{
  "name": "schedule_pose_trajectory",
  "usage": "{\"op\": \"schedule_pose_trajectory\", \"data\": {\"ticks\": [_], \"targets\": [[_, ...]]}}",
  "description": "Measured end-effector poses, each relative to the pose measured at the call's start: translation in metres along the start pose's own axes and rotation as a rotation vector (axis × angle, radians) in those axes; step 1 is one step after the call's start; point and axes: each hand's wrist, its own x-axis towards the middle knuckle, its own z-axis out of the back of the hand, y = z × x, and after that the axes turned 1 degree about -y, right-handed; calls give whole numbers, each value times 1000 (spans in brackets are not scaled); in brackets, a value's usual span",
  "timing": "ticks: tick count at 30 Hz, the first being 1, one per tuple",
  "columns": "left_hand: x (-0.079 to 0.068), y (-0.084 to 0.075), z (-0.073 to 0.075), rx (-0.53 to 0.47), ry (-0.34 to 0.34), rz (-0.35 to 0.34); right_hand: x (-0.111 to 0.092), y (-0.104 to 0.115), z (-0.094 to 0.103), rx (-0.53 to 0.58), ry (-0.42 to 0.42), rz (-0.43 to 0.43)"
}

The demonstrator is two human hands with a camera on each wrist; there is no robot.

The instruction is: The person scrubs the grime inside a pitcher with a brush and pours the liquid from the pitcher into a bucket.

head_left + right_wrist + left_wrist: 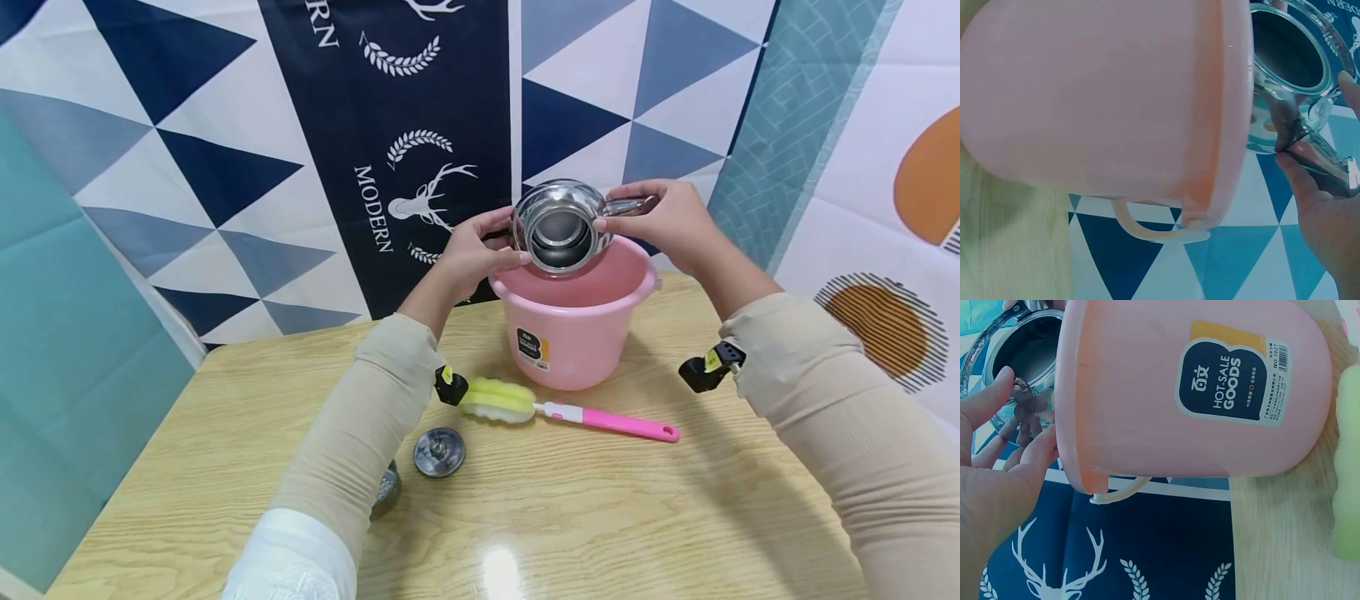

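Note:
A shiny metal pot point(561, 227) is tilted over the mouth of a pink bucket point(572, 350), its round opening turned toward me in the head view. The left hand point(477, 250) holds the pot's left side, thumb near the rim. On the other side, the right hand point(670, 223) grips a narrow metal part point(628, 206) that sticks out from the pot; whether it is a handle or a spout I cannot tell. Both wrist views show the pot point(1029, 347) partly hidden behind the bucket's rim point(1235, 112).
A sponge brush point(498, 402) with a pink handle lies in front of the bucket. Nearer sit a round metal lid point(439, 452) and another metal piece point(387, 490), partly covered by the left sleeve. A patterned cloth point(450, 125) hangs behind the wooden table point(585, 517).

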Motion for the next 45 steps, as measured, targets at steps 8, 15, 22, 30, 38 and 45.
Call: {"op": "schedule_pose_trajectory", "data": {"ticks": [8,15,22,30,38,45], "targets": [[1,1,-3,27,-26,-73,-4,-8,-1,88,-20,54],[2,-3,-5,30,-36,-115,-6,-11,-1,118,-43,86],[0,-8,-6,72,-44,-152,-8,-13,-1,132,-62,119],[-3,-13,-5,116,-42,-218,-8,-13,-1,111,-114,178],[-4,-14,-8,71,-49,-241,-10,-12,-1,79,-132,197],[-5,-13,-11,33,-58,-255,-12,-12,-2,58,-145,220]]}}
